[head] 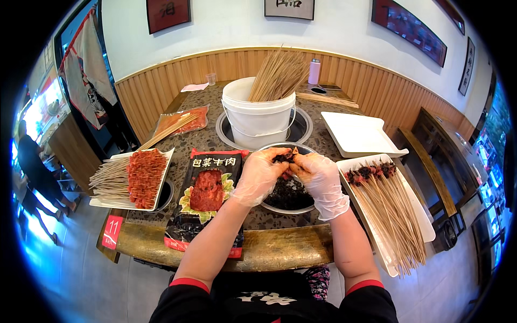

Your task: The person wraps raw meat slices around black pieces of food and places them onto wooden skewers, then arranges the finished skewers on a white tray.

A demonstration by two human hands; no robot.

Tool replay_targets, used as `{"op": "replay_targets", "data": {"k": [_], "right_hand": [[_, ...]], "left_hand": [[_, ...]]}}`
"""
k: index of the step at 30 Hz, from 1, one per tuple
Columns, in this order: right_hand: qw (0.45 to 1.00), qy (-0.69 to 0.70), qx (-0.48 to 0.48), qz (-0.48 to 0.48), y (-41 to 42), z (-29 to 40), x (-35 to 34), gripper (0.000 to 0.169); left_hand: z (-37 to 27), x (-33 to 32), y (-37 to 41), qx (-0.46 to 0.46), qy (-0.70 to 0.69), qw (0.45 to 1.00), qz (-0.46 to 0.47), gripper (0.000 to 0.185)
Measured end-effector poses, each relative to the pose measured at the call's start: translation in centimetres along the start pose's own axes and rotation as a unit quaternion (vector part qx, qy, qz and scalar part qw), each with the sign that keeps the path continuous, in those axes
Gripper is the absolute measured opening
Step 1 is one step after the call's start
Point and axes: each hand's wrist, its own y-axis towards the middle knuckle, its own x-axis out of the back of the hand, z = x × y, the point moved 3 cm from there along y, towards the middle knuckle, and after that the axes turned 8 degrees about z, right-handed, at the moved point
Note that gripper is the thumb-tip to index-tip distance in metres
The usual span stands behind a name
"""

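Note:
Over a metal bowl (287, 208) of dark, leafy food, my left hand (262, 173) and my right hand (317, 175), both in clear plastic gloves, pinch a dark clump of food (286, 156) between them. A black and red food packet (206, 189) lies left of the bowl. Farther left, a white tray (151, 208) bears skewers of red meat (146, 177). On my right, another white tray (428, 232) holds bamboo skewers (387, 210) with dark and red pieces at their far ends. Whether a skewer is between my fingers cannot be seen.
A white bucket (258, 117) of bare skewers (278, 76) stands behind the bowl. An empty white tray (357, 131) lies back right. A clear bag of reddish food (190, 121) and loose skewers (171, 131) lie back left. A pink bottle (314, 72) stands near the wall.

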Motion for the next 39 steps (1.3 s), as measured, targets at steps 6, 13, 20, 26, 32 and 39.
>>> {"op": "replay_targets", "data": {"k": [6, 13, 20, 26, 32, 39], "right_hand": [[1.0, 0.015, 0.023, -0.012, 0.0, -0.1, -0.4, 0.02], [0.997, 0.045, -0.011, 0.063, 0.4, 1.0, 0.4, 0.032], [0.914, 0.324, -0.218, 0.111, -0.3, -1.1, 0.4, 0.039], [0.757, 0.546, -0.358, 0.026, -0.5, -2.1, 0.1, 0.03], [0.753, 0.525, -0.396, 0.033, 0.0, -1.0, -0.7, 0.016], [0.918, 0.183, -0.299, 0.187, -0.2, -2.6, -1.8, 0.017]], "left_hand": [[-0.8, 0.0, -0.4, -0.007, 0.008, 1.0, -0.003, 0.027], [-0.1, 1.4, 0.0, -0.044, 0.012, 0.996, -0.072, 0.025], [-0.2, 2.4, -0.2, -0.039, -0.129, 0.984, -0.116, 0.026], [-0.6, 2.4, -0.7, -0.046, -0.17, 0.976, -0.131, 0.027], [-1.0, 2.5, -1.1, -0.042, -0.186, 0.973, -0.13, 0.027], [-1.3, 2.4, -1.1, -0.077, -0.176, 0.976, -0.103, 0.027]]}}
